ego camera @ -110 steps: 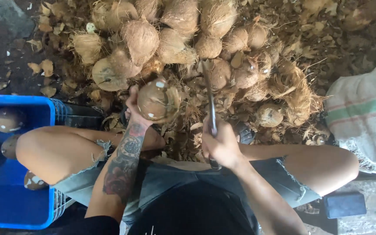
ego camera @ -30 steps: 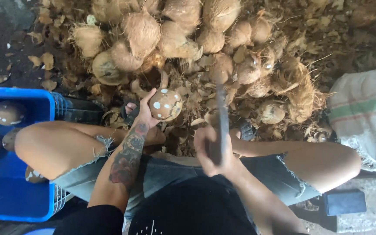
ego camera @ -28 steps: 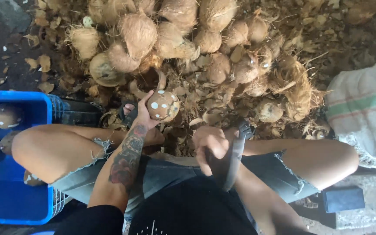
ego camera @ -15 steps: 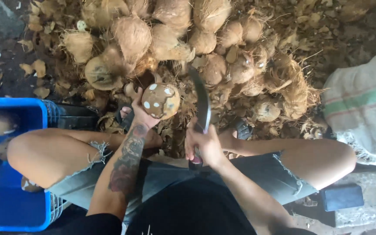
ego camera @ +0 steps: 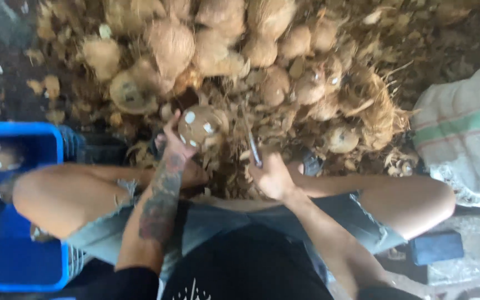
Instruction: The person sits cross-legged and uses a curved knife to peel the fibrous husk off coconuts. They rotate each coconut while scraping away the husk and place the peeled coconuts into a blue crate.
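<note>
My left hand [ego camera: 174, 145] grips a brown coconut [ego camera: 201, 126] with white chipped patches, held out in front of my knees. My right hand [ego camera: 272, 176] is closed on the handle of a long knife [ego camera: 253, 145], whose blade points up beside the coconut's right side, blurred with motion. I sit low with both bare knees spread, in denim shorts. Husk scraps lie under both hands.
A big heap of husked coconuts [ego camera: 218, 44] and dry fibre fills the ground ahead. A blue plastic crate [ego camera: 12, 261] with peeled coconuts stands at my left. A striped woven sack [ego camera: 468, 133] lies at the right, a dark block [ego camera: 436, 247] by my right thigh.
The knife was drawn back toward my lap, then swung forward again next to the coconut. The coconut has turned slightly in my left hand.
</note>
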